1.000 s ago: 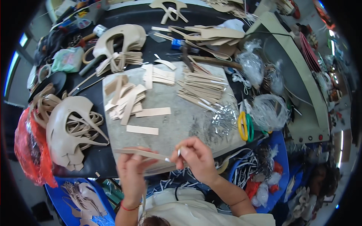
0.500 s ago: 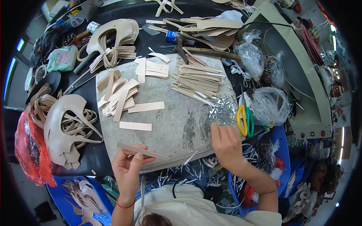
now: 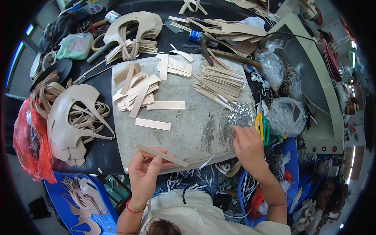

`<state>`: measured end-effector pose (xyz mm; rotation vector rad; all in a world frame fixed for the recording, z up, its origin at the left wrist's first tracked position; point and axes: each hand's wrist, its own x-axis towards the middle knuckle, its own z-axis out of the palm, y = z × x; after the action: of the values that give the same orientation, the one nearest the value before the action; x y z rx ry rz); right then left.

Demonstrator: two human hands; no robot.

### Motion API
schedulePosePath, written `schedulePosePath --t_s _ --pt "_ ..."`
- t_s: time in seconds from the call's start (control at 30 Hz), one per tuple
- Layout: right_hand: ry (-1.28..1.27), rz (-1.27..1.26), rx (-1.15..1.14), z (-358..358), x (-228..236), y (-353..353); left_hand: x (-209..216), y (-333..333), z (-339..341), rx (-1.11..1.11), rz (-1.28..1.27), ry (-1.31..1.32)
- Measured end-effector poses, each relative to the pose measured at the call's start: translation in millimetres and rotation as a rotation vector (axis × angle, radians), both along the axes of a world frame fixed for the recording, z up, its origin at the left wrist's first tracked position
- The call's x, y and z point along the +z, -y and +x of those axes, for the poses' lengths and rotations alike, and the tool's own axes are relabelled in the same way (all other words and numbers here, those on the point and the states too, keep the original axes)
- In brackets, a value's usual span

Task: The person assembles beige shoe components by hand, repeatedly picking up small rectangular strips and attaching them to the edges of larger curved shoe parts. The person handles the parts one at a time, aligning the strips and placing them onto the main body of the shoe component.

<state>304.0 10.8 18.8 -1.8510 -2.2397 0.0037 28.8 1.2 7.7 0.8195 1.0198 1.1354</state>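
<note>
My left hand [image 3: 147, 170] pinches a narrow beige leather strip [image 3: 161, 154] between thumb and fingers, above the near edge of the grey work slab [image 3: 180, 133]. My right hand [image 3: 249, 150] is over the slab's right side, fingers bent and drawn together. Its fingertips are at the near edge of a pile of small shiny metal pieces [image 3: 241, 114]. Whatever they pinch, if anything, is hidden. Scissors with yellow and green handles [image 3: 259, 124] lie just right of that pile. Two flat pale strips [image 3: 153, 124] rest beyond my left hand.
Stacked pale strips [image 3: 143, 92] cover the slab's far left, and a bundle of narrow strips [image 3: 219, 82] its far right. A hammer [image 3: 205, 51] lies behind them. Cut leather pieces [image 3: 70, 113] sit left, clear plastic bags [image 3: 288, 117] right. Blue bins [image 3: 58, 199] flank my lap.
The whole view has shifted, so the slab and its contents appear farther right. My left hand keeps hold of the leather strip; my right hand stays by the metal pieces.
</note>
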Motion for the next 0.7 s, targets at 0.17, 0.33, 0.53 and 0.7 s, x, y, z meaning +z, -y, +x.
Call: schedulePosePath --t_s 0.17,0.33,0.53,0.7 --pt "-0.747 -0.181 -0.108 -16.7 4.0 0.8 -8.0 0.2 -0.7 0.013 -0.096 0.059" --pt "-1.196 -0.604 -0.064 -80.0 8.5 6.3 -7.7 -5.8 -2.2 0.003 -0.123 0.111" --pt "-1.148 -0.672 -0.014 -102.3 2.8 -0.5 -11.1 -0.8 -4.2 0.017 -0.061 0.094" --pt "-1.182 -0.711 -0.047 -105.0 0.0 -3.2 -11.8 0.8 -4.9 0.006 -0.014 0.076"
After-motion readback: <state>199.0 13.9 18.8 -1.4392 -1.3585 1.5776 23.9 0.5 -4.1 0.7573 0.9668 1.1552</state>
